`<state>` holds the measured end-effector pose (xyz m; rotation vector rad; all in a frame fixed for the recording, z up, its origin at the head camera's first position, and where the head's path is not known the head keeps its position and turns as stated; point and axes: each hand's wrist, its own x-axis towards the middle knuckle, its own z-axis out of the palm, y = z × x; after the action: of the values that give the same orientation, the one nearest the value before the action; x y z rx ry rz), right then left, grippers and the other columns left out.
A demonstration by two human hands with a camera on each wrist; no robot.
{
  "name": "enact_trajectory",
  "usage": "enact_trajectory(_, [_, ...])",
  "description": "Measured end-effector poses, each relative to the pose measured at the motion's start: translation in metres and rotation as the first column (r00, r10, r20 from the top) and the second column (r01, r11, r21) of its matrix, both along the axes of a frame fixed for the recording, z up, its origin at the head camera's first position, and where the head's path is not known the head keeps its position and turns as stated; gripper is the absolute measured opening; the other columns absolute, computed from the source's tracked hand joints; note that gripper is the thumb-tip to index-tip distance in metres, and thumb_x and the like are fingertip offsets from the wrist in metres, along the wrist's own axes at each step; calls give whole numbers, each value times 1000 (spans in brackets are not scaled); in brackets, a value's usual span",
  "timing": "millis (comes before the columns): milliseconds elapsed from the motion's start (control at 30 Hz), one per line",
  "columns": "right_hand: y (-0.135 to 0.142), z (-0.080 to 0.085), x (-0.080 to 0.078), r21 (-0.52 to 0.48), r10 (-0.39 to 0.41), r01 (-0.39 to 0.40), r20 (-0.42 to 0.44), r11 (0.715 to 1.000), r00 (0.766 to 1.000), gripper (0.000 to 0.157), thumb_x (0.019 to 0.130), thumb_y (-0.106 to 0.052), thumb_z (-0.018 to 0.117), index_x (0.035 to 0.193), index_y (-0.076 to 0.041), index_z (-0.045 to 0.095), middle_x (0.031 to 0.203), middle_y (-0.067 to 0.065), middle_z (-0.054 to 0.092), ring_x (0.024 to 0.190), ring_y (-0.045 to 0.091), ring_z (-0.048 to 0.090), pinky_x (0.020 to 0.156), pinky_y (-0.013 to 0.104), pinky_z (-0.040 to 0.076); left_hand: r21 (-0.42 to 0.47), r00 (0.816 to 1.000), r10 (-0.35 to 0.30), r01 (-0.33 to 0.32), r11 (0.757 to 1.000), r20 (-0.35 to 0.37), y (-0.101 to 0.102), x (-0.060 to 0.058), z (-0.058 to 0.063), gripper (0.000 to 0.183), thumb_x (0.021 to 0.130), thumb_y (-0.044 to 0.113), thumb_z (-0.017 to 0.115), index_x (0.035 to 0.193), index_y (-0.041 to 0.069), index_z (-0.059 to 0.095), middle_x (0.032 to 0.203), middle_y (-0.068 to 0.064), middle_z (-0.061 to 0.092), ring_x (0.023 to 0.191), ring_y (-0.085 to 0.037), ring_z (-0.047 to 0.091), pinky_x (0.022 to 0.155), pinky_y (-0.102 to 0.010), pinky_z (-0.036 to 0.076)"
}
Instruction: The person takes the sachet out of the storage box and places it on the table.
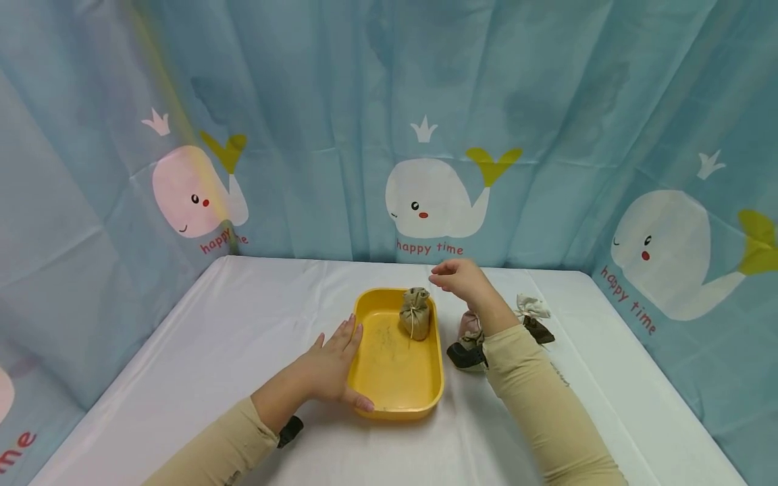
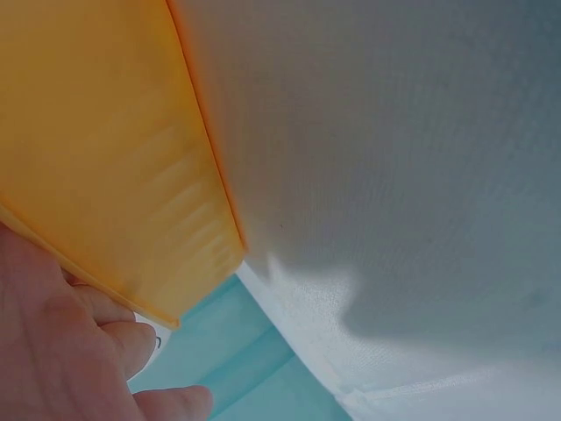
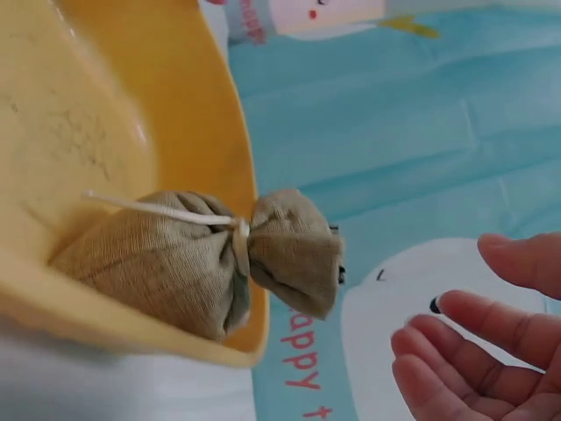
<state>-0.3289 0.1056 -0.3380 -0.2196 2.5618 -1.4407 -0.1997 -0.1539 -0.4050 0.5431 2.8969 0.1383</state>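
A yellow tray [image 1: 389, 378] lies on the white table. In its far right corner stands an olive-tan cloth pouch [image 1: 415, 317], its neck tied with a pale cord. The right wrist view shows the pouch [image 3: 166, 263] leaning on the tray wall, its gathered top above the rim. My left hand [image 1: 331, 364] rests along the tray's left edge, fingers spread and thumb at the near rim. Beyond the tray's far right corner, my right hand [image 1: 464, 280] is raised with nothing in it. Its thumb and fingers [image 3: 473, 324] are apart and loosely bent.
Right of the tray, partly behind my right forearm, are several more tied pouches: a pinkish one [image 1: 469, 325], a white-topped one [image 1: 532, 306] and a dark one [image 1: 538, 331]. A blue curtain [image 1: 340, 135] with whale prints surrounds the table [image 1: 273, 304].
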Motion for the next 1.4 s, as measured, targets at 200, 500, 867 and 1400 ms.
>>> enact_trajectory(200, [-9,-7,-5,111,-28,27,6,993,1000,36,86,-29,64,118,-13,60,122,8,57,113,28,51,96,46,39,21,1000,-4,4,1000,6,-1,1,0,140,46,90,47,147,4,3,152,-13,-8,140,-27,0,105,-56,15])
enact_trajectory(500, [-18,-17,-4,187,24,-32,47,982,999,43,85,-31,64,125,-14,56,124,10,56,116,31,49,94,50,38,20,1000,-6,6,1000,11,0,3,0,138,47,89,50,147,4,5,152,-13,-8,140,-27,0,105,-56,15])
enact_trajectory(867, [-24,-27,-6,214,17,-28,53,976,998,35,81,-30,69,111,-13,64,110,6,61,101,25,56,87,43,45,7,1000,-11,11,1000,10,0,2,0,140,46,91,47,147,4,3,152,-13,-9,140,-26,-1,106,-56,15])
enact_trajectory(1400, [-19,-33,-9,148,14,-22,57,989,998,11,80,-12,71,84,-4,65,83,10,61,71,22,62,73,37,53,5,1000,-6,6,1000,-1,-1,-1,-2,138,49,88,51,147,4,1,152,-13,-10,140,-26,-1,106,-55,14])
